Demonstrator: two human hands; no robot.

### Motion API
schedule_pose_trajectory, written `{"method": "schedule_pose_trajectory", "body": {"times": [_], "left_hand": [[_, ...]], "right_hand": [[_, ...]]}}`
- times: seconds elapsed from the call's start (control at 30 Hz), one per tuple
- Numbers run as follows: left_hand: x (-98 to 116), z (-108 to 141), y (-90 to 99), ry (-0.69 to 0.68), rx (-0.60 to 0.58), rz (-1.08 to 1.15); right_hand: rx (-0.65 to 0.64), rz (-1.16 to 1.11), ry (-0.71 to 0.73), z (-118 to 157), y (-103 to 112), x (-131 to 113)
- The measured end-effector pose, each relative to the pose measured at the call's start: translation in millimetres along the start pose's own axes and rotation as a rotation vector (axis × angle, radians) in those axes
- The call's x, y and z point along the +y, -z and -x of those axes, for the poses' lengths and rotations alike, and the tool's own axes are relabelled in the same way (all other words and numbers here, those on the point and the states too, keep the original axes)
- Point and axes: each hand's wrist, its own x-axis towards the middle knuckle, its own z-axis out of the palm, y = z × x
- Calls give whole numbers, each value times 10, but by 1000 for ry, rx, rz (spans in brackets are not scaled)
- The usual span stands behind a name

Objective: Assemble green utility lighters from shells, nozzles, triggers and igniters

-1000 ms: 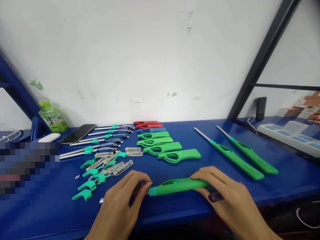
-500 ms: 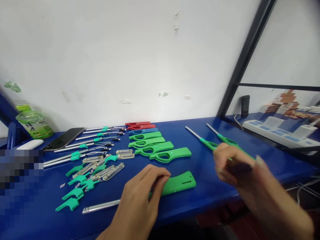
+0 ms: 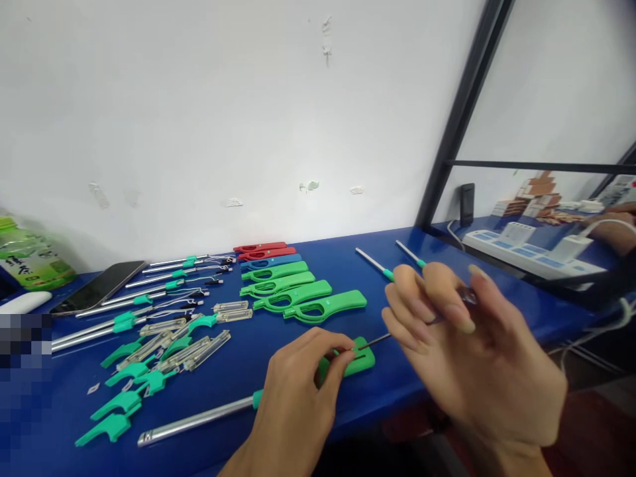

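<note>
A green long-nosed gas lighter (image 3: 366, 363) lies near the table's front edge, its silver tube (image 3: 199, 421) pointing left. Over its handle, my left hand (image 3: 303, 377) has thumb and forefinger pinched together; whatever is between them is too small to make out. My right hand (image 3: 462, 351) is closed around a screwdriver (image 3: 373, 342), whose thin shaft reaches left to the left fingertips. Most of the screwdriver's handle is hidden by the fingers. Beyond my right hand are two more lighters, their silver tubes (image 3: 373, 262) showing and their bodies mostly covered.
Green lighter shells (image 3: 325, 306) lie in a row with blue and red ones (image 3: 263, 253) behind. To the left are metal tubes with wires (image 3: 144, 299), clear fuel tanks (image 3: 207, 350), teal triggers (image 3: 116, 404), a phone (image 3: 102, 285) and a bottle (image 3: 34, 258). A power strip (image 3: 531, 255) stands right.
My right hand has come left and turned palm-up, bringing the screwdriver's shaft to my left fingertips. My left hand stays pinched over the lighter. The view has shifted slightly right.
</note>
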Motion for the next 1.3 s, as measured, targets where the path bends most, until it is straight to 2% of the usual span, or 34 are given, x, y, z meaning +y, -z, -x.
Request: {"method": "schedule_pose_trajectory", "body": {"times": [0.27,0.47,0.6,0.7,0.8,0.9,1.13,1.3], "left_hand": [[4,-20,-18,39,-11,50],[47,-23,-66,80,-34,80],[109,-55,-109,122,-74,70],[138,-110,-126,175,-81,60],[139,-181,-141,128,-71,8],[146,-245,-172,62,-56,-70],[220,-315,-259,148,-166,-246],[193,-302,-277,204,-204,-253]], "right_hand": [[-57,-56,5,-1,12,47],[-18,-43,38,-38,15,49],[-9,68,150,-88,37,86],[18,196,292,-103,112,119],[113,420,458,-99,201,129],[193,596,531,-92,246,118],[169,698,440,-96,265,129],[168,703,377,-121,292,189]]}}
